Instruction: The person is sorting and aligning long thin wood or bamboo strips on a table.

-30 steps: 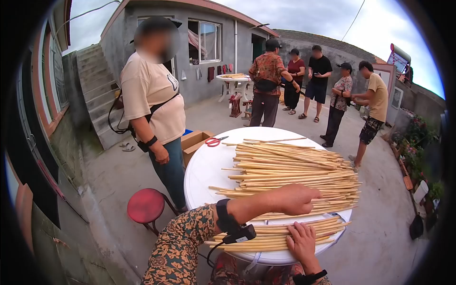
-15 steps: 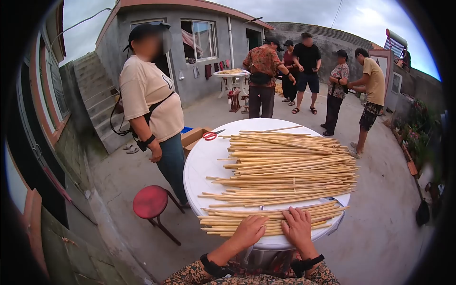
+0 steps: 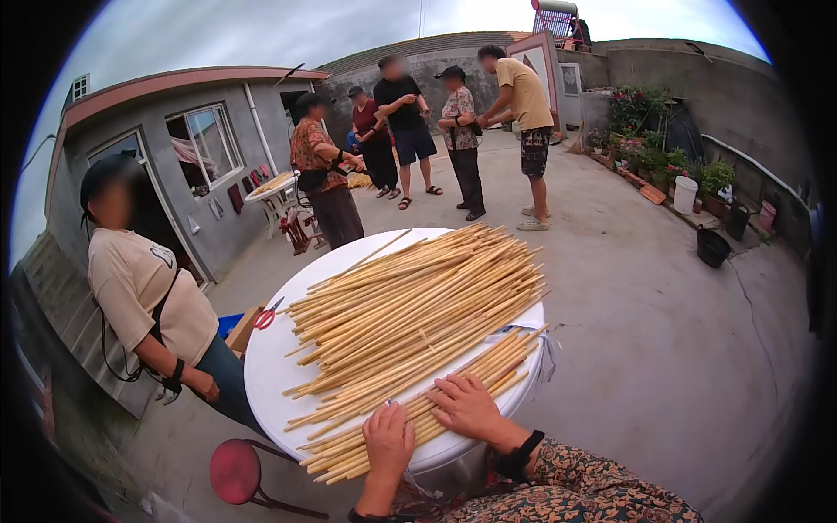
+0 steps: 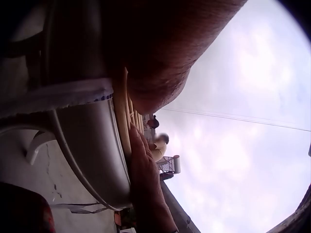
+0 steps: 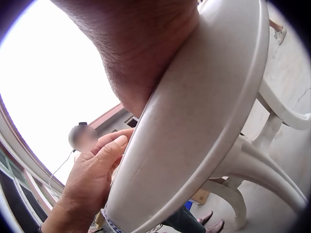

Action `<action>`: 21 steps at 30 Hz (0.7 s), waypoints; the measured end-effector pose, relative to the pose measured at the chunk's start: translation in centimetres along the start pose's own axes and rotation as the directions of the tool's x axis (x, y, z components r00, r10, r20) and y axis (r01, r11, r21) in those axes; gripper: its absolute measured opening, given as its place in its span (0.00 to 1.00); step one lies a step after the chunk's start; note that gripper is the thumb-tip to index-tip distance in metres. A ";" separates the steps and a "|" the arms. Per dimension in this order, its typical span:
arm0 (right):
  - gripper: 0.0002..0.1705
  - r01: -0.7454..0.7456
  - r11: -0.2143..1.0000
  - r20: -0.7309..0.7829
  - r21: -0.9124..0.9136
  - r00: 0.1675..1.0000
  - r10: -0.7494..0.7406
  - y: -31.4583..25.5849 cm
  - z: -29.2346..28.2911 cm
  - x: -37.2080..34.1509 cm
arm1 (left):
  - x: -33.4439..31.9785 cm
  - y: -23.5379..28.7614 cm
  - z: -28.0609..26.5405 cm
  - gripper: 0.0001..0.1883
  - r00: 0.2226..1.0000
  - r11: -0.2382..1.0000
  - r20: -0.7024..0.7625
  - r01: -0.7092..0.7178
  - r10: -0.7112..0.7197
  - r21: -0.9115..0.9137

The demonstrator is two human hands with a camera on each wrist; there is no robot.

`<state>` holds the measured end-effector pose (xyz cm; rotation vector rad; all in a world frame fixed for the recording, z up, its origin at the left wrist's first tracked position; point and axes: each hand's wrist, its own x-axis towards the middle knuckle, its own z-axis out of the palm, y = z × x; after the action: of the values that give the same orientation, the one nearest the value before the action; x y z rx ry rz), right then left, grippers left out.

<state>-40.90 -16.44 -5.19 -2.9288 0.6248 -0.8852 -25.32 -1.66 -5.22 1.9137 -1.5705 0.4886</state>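
Both hands lie on a narrow row of long, pale peeled sticks [image 3: 513, 356] along the near edge of a white round table [image 3: 264, 370]. My left hand [image 3: 390, 438] rests over the left part of the row, fingers laid across the sticks. Just to its right, my right hand [image 3: 471, 407] presses down with fingers spread. Beyond them spreads a larger pile of similar sticks [image 3: 418, 305], with a narrow strip of tabletop between pile and row. In the right wrist view the left hand [image 5: 92, 170] shows at the table rim.
Red-handled scissors [image 3: 268, 314] lie at the table's left edge. A red stool [image 3: 235, 471] stands at the lower left, near a person in a beige shirt [image 3: 144, 279]. Several people stand further back in the yard. Potted plants and a black bucket [image 3: 712, 247] line the right side.
My left hand came back from over the large pile to the near row, beside the right hand, which stayed on the sticks. The head view has turned to the right.
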 end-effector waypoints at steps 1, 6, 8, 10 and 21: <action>0.24 0.001 1.000 -0.005 -0.001 1.000 -0.001 0.2 0.0 0.0 | 0.0 -0.2 0.5 0.22 1.000 1.000 0.008 -0.009 0.009 -0.002; 0.23 0.009 1.000 -0.016 0.019 1.000 -0.009 0.0 -0.1 -0.1 | -0.4 -0.5 1.0 0.20 0.999 0.999 0.029 -0.036 0.036 0.015; 0.24 0.013 1.000 -0.018 0.016 1.000 -0.013 0.0 -0.1 0.0 | -0.3 -0.5 0.8 0.19 0.999 1.000 0.028 -0.029 0.029 -0.001; 0.24 0.014 1.000 -0.021 0.009 1.000 -0.013 0.1 -0.1 -0.1 | -0.3 -0.3 0.8 0.19 0.999 1.000 0.031 -0.023 0.023 -0.014; 0.23 0.019 1.000 -0.025 0.011 1.000 -0.019 0.0 -0.2 0.0 | -0.4 -0.1 0.5 0.18 0.999 1.000 0.032 -0.018 0.018 -0.009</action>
<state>-41.02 -16.40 -5.05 -2.9227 0.5928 -0.9259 -25.33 -1.72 -5.90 1.9113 -1.6090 0.4594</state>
